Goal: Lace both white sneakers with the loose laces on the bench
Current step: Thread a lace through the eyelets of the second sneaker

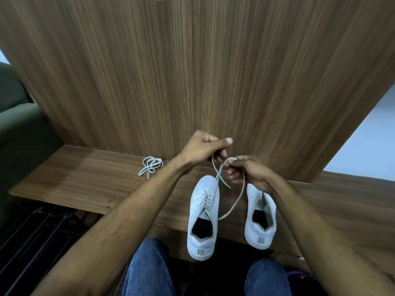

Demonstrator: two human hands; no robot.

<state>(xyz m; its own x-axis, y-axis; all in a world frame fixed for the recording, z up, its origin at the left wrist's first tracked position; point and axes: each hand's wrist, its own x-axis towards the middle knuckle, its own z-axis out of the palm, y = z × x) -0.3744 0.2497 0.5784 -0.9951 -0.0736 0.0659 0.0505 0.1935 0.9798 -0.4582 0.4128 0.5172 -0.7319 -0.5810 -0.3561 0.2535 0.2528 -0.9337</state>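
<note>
Sneakers sit side by side on the wooden bench point(85, 178), toes toward the tall wood-grain panel point(192, 71) behind it and heels overhanging the near edge. The left sneaker point(203, 214) has a lace point(235, 201) running through its eyelets; both ends rise above the toe, cross once, and go up into the hands. One end loops down between the two shoes and seems to come back to the left sneaker's side near the collar, though where it joins is hard to make out. The right sneaker point(259, 221) shows no lacing that I can see; its toe and much of its tongue are covered by the right wrist, so the front eyelets cannot be checked.

The left hand point(203, 148) is clenched, thumb pressed over the curled fingers, with one lace end coming out beneath it; the grip point itself is hidden inside the fist. The right hand point(245, 169) pinches the other end between thumb and forefinger at a pale tip, the remaining fingers curled under. Both hands hover above the shoe toes, near each other but apart.

A second lace point(150, 166) lies bundled in loose loops on the bench to the left, well apart from the shoes, just before the panel.

Each shoe opening is dark inside, with nothing in it that I can tell. Blue-jeaned knees point(149, 270) are cut off at the bottom edge. A dark slatted thing at lower left is too dim to identify.
</note>
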